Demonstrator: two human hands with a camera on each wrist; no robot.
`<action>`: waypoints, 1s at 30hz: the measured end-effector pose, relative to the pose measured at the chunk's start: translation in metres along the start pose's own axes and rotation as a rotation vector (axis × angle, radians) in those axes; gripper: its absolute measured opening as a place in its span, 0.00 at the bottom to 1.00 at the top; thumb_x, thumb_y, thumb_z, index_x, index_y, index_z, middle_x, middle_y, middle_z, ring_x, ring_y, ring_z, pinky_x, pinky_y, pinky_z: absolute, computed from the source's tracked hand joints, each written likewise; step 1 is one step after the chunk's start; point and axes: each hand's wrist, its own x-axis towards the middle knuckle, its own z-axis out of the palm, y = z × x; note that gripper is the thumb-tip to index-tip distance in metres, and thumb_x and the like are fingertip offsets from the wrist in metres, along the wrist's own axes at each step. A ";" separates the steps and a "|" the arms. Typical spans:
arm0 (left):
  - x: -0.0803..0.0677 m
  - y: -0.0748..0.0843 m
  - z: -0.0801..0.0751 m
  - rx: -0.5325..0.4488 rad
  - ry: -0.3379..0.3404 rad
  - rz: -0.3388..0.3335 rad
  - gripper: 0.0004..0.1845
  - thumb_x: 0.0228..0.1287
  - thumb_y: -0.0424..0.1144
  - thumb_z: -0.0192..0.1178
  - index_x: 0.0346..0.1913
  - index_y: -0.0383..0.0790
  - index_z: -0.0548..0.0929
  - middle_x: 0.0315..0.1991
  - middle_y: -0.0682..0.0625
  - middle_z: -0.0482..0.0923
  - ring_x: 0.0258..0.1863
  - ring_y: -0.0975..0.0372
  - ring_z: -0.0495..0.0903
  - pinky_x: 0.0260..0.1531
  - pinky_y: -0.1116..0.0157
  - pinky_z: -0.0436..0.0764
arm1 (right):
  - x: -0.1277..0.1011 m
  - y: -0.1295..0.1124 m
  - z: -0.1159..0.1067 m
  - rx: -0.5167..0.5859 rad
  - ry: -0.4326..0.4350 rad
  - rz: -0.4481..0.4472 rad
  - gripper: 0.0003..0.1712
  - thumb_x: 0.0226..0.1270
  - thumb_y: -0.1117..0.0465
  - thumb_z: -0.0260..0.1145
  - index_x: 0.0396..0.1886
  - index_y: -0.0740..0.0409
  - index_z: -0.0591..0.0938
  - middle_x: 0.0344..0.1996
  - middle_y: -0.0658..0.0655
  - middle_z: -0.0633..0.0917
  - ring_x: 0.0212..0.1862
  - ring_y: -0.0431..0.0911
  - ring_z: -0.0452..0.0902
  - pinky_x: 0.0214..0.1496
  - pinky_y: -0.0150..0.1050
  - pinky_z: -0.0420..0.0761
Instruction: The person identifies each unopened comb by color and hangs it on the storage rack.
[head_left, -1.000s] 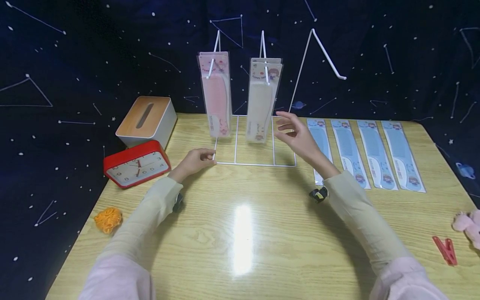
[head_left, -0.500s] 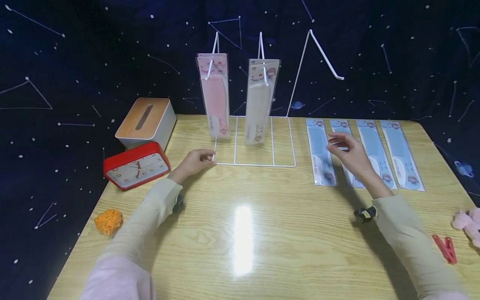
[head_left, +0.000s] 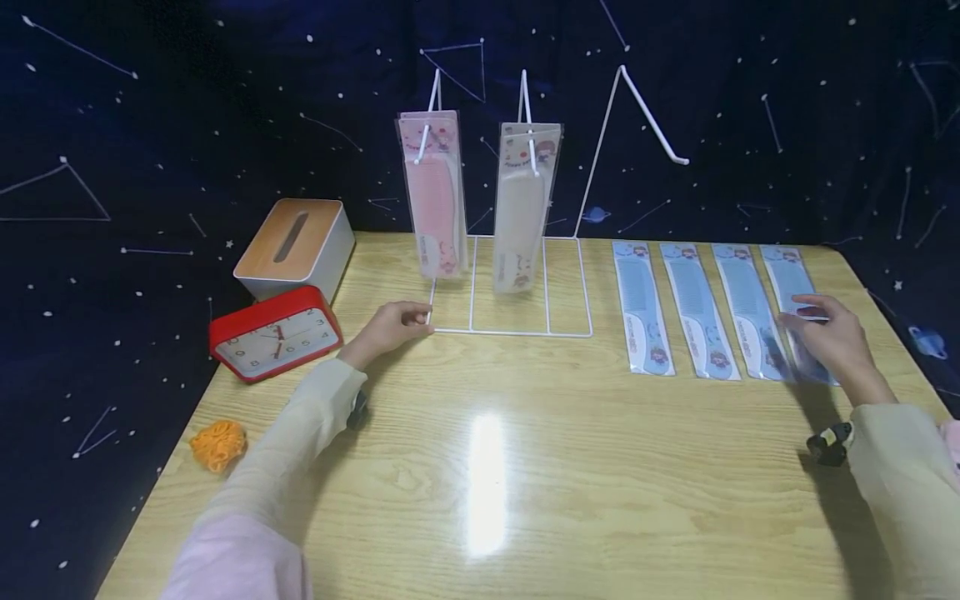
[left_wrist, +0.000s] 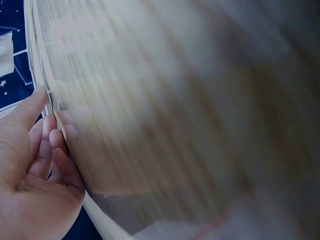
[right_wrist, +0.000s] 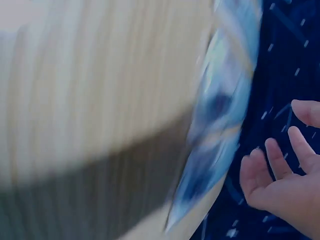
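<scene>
From above and behind the left hand (head_left: 392,325) and right hand (head_left: 832,337), the head camera faces forward and down, well back from both. The left wrist camera (head_left: 357,410) and right wrist camera (head_left: 828,445) sit close behind their hands, tipped sideways, looking over the tabletop (head_left: 600,475); the head and right wrist views share the blue comb packs (head_left: 700,312) beside the right hand

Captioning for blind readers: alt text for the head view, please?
A person's right hand is over the rightmost of four flat light blue packaged combs on a wooden table. The left hand has its grip on a white wire rack, where pink packaged combs and cream ones hang from two hooks.
</scene>
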 end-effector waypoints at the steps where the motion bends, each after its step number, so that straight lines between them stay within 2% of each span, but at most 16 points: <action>1: 0.000 0.000 0.000 0.000 -0.004 -0.004 0.24 0.61 0.36 0.64 0.59 0.29 0.76 0.41 0.41 0.79 0.41 0.55 0.76 0.46 0.62 0.75 | -0.005 -0.001 -0.005 -0.031 -0.013 0.025 0.39 0.67 0.37 0.52 0.71 0.52 0.63 0.58 0.63 0.71 0.55 0.60 0.67 0.45 0.47 0.72; 4: 0.000 0.001 0.000 0.005 -0.008 -0.013 0.24 0.62 0.37 0.64 0.59 0.30 0.75 0.41 0.41 0.79 0.42 0.55 0.76 0.47 0.61 0.75 | -0.021 -0.006 -0.018 -0.057 -0.095 0.071 0.42 0.70 0.42 0.49 0.72 0.67 0.55 0.65 0.80 0.56 0.63 0.75 0.53 0.56 0.66 0.61; 6: 0.001 0.001 -0.001 0.005 -0.010 -0.013 0.25 0.62 0.37 0.64 0.60 0.30 0.75 0.42 0.41 0.79 0.42 0.55 0.75 0.47 0.61 0.75 | -0.027 -0.005 -0.022 -0.085 -0.136 0.079 0.42 0.71 0.46 0.49 0.69 0.74 0.53 0.63 0.84 0.54 0.62 0.78 0.50 0.58 0.69 0.57; 9: 0.001 0.001 -0.001 -0.001 -0.014 -0.018 0.25 0.62 0.37 0.63 0.60 0.30 0.75 0.42 0.42 0.79 0.42 0.55 0.75 0.47 0.61 0.75 | -0.029 0.000 -0.023 -0.165 -0.158 0.106 0.42 0.70 0.47 0.50 0.67 0.77 0.52 0.60 0.86 0.55 0.59 0.78 0.52 0.55 0.68 0.59; 12: 0.001 0.001 -0.001 -0.007 -0.015 -0.029 0.25 0.62 0.38 0.63 0.60 0.31 0.75 0.41 0.43 0.78 0.41 0.56 0.74 0.46 0.63 0.74 | -0.027 0.004 -0.022 -0.229 -0.147 0.106 0.41 0.69 0.47 0.53 0.66 0.76 0.54 0.55 0.85 0.58 0.54 0.77 0.53 0.50 0.66 0.60; 16: 0.001 0.001 -0.001 0.003 -0.008 -0.020 0.24 0.62 0.37 0.64 0.60 0.30 0.75 0.40 0.43 0.78 0.41 0.56 0.74 0.45 0.63 0.74 | -0.023 0.006 -0.022 -0.241 -0.139 0.107 0.41 0.68 0.48 0.55 0.66 0.75 0.55 0.54 0.84 0.60 0.52 0.76 0.55 0.48 0.66 0.61; 22: 0.001 -0.002 0.000 0.005 -0.001 0.008 0.24 0.61 0.37 0.64 0.59 0.29 0.76 0.39 0.44 0.79 0.39 0.57 0.75 0.44 0.64 0.75 | -0.018 0.003 -0.023 -0.216 -0.146 0.175 0.44 0.64 0.49 0.59 0.67 0.74 0.54 0.60 0.85 0.53 0.55 0.75 0.52 0.54 0.67 0.59; 25: 0.002 -0.004 0.000 -0.002 -0.003 0.005 0.24 0.62 0.37 0.64 0.59 0.29 0.76 0.38 0.44 0.78 0.39 0.57 0.74 0.43 0.64 0.74 | -0.018 0.001 -0.023 -0.207 -0.140 0.205 0.45 0.61 0.52 0.61 0.69 0.73 0.53 0.59 0.86 0.50 0.54 0.74 0.51 0.53 0.66 0.59; 28: 0.002 -0.004 0.000 -0.009 -0.002 -0.001 0.24 0.62 0.37 0.64 0.59 0.30 0.76 0.39 0.45 0.78 0.39 0.57 0.74 0.43 0.64 0.74 | -0.018 0.000 -0.023 -0.209 -0.132 0.185 0.46 0.59 0.55 0.64 0.68 0.73 0.53 0.58 0.86 0.50 0.52 0.74 0.52 0.53 0.67 0.60; 30: 0.002 -0.004 0.000 -0.014 -0.001 -0.003 0.24 0.61 0.37 0.64 0.59 0.30 0.76 0.39 0.45 0.78 0.39 0.57 0.74 0.43 0.64 0.74 | -0.018 0.000 -0.024 -0.212 -0.146 0.174 0.47 0.58 0.56 0.64 0.70 0.72 0.52 0.60 0.85 0.50 0.54 0.75 0.50 0.56 0.68 0.59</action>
